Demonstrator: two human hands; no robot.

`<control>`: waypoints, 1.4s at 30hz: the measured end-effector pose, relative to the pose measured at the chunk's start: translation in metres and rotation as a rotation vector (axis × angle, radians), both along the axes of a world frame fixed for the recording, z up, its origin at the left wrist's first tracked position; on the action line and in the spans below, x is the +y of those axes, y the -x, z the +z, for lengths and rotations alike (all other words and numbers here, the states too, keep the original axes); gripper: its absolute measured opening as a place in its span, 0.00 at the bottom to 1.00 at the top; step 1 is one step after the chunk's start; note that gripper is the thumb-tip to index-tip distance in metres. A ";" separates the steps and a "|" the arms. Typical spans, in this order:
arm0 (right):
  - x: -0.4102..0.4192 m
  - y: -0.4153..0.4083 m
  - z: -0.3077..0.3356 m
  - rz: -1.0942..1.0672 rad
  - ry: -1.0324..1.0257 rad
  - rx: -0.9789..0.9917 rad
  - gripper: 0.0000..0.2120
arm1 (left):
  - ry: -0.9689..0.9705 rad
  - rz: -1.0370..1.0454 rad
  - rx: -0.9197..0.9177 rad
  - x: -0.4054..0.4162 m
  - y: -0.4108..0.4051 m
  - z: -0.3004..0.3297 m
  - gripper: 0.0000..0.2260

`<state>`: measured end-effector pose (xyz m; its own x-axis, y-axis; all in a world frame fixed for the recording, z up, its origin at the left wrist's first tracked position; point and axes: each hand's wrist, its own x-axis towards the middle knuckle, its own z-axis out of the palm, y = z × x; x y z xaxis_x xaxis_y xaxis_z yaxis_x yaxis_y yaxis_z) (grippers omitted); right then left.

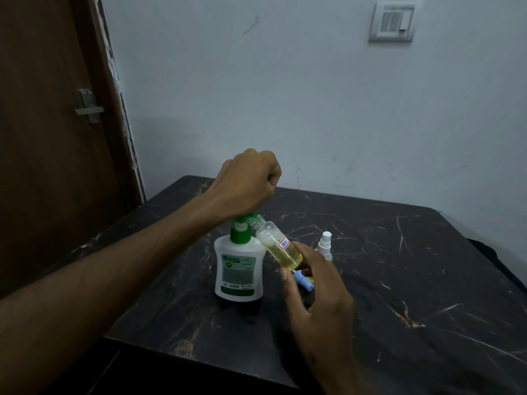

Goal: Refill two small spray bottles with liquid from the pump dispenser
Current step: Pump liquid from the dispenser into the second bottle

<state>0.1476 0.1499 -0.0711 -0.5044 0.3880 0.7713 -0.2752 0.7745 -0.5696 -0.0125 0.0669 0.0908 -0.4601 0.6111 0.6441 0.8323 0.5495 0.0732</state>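
Note:
A white pump dispenser [239, 269] with a green pump head stands on the dark marble table [399, 280]. My left hand [248, 181] is a fist, its heel pressing down on the pump head. My right hand [313, 283] grips a small clear spray bottle [281, 246], uncapped and tilted, its mouth at the pump nozzle. Yellow liquid fills its lower half. A blue spray cap [303, 280] lies on the table under my right hand. A second small spray bottle [325, 245] with a white sprayer stands upright just behind my right hand.
A brown door [57, 138] with a metal latch is at the left. The pale wall behind the table carries a switch plate [393, 22]. The table's front edge runs close to me.

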 end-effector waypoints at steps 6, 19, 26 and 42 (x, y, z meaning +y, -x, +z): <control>0.001 0.000 -0.001 0.006 0.008 0.003 0.19 | 0.002 -0.002 -0.008 0.002 -0.001 0.000 0.17; 0.001 0.000 -0.002 0.004 0.006 -0.002 0.20 | -0.007 0.003 -0.030 0.001 -0.003 -0.004 0.18; 0.002 0.002 -0.003 0.008 0.009 0.000 0.20 | 0.003 -0.004 -0.004 0.001 -0.004 0.003 0.17; 0.002 0.002 -0.003 0.008 0.006 0.012 0.19 | 0.029 0.002 0.000 0.003 -0.003 0.001 0.18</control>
<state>0.1458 0.1521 -0.0745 -0.4982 0.3885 0.7751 -0.2887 0.7686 -0.5708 -0.0099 0.0701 0.0915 -0.4613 0.6284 0.6263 0.8312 0.5531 0.0573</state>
